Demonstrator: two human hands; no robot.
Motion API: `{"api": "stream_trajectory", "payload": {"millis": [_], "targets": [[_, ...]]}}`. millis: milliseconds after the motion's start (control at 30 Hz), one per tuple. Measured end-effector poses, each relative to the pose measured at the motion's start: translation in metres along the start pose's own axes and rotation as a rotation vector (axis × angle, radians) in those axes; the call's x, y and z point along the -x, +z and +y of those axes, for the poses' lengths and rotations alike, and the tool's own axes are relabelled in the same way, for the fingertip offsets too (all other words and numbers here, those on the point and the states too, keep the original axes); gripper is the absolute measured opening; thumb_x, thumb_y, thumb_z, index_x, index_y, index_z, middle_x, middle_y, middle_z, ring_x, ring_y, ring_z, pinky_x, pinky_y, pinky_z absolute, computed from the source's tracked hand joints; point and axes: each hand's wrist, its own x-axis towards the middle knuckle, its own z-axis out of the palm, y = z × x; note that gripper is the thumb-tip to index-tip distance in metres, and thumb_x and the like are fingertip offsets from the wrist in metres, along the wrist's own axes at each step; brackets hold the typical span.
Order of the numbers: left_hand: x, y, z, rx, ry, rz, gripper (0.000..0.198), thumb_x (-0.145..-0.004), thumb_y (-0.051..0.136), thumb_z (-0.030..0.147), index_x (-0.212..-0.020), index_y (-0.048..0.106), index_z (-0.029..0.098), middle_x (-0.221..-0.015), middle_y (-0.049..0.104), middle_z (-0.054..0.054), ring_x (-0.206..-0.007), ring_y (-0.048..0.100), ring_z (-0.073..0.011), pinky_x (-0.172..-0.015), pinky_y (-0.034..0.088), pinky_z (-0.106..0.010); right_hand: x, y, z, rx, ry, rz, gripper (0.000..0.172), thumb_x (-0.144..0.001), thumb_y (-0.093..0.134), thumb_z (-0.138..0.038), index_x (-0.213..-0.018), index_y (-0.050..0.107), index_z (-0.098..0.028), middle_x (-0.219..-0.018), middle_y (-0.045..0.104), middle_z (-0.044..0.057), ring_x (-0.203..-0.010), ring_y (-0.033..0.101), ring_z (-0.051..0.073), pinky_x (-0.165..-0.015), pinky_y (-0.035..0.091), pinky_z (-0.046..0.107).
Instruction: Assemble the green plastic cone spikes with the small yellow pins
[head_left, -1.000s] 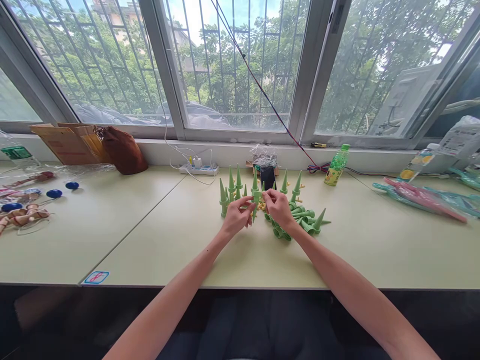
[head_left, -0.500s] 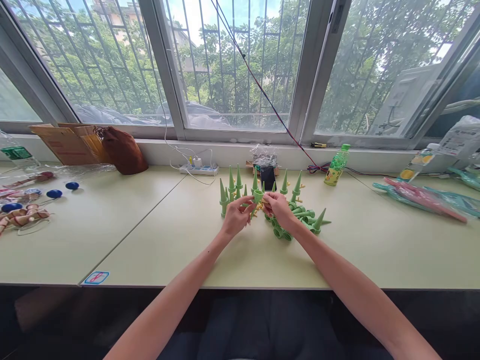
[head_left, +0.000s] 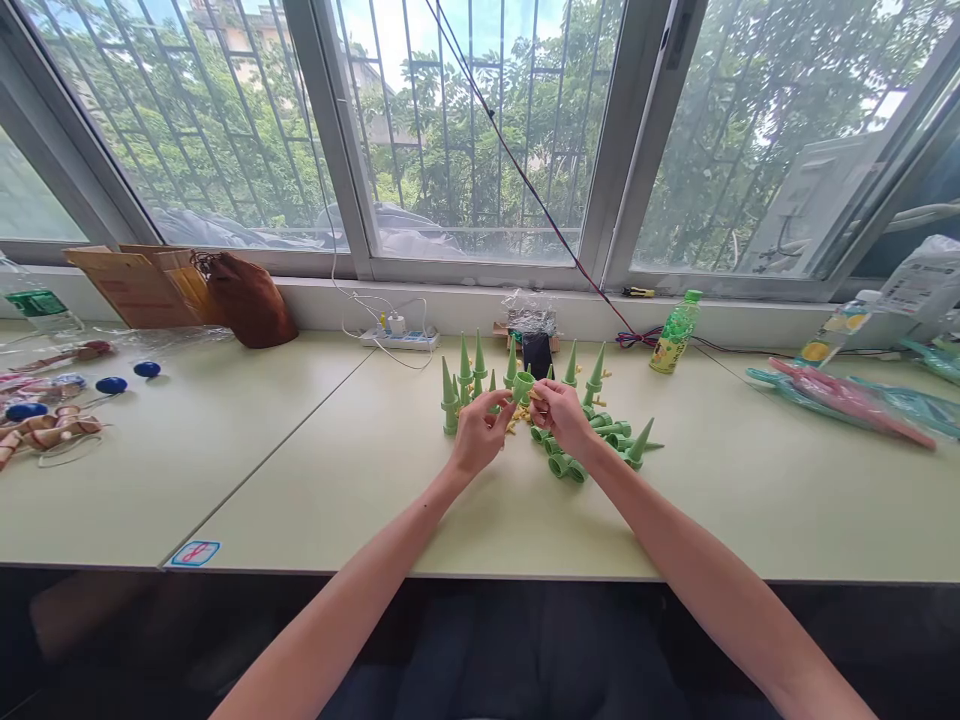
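Observation:
Above the table, my left hand pinches a green plant watering spike, its open cup end turned up toward me. My right hand closes its fingertips on a small yellow valve at the side of that cup. Whether the valve sits in the cup is too small to tell. Green cone-shaped spikes stand upright behind my left hand. Several loose spikes lie or stand to the right of my right hand. Small yellow valves lie behind and between my hands, partly hidden.
A black phone leans against a plastic-wrapped box at the back. Nearby are a power strip, a green drink bottle and plastic packets. At left lie a brown pouch, cardboard and wooden toys with blue balls.
The green spike's cup has risen slightly and tipped, showing more of its side. My two hands stay close together around it; the whole view has shifted slightly.

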Motion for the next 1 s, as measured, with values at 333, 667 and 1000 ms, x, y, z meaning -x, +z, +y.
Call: {"api": "stream_trajectory", "payload": {"millis": [333,667,1000], "targets": [[0.0,-0.001,0.005,0.157,-0.114,-0.008,0.042,-0.088,0.048,0.059,-0.076,0.049,0.019,-0.059,0.053,0.003,-0.036,0.05,-0.0086,-0.033,0.034,-0.02,0.009,0.005,-0.007,0.374,-0.314,0.025,0.036,-0.087,0.055,-0.049,-0.066,0.047,-0.021,-0.047,0.038,-0.005,-0.042,0.034,0.009,-0.043,0.026,0.024],[0.0,-0.007,0.015,0.479,-0.34,-0.121,0.051,-0.087,0.043,0.063,-0.065,0.049,0.017,-0.057,0.058,-0.004,-0.038,0.051,-0.0121,-0.034,0.037,-0.024,0.016,0.009,-0.008,0.783,-0.545,-0.082,0.034,-0.093,0.047,-0.037,-0.064,0.047,-0.019,-0.056,0.041,-0.003,-0.052,0.032,0.009,-0.053,0.027,0.024],[-0.001,-0.008,0.011,0.461,-0.34,-0.125,0.044,-0.086,0.049,0.056,-0.069,0.051,0.015,-0.056,0.057,-0.003,-0.037,0.052,-0.0124,-0.034,0.038,-0.024,0.014,0.008,-0.003,0.718,-0.485,-0.067,0.036,-0.091,0.047,-0.045,-0.067,0.047,-0.019,-0.057,0.041,-0.003,-0.051,0.034,0.01,-0.051,0.027,0.024]]}}
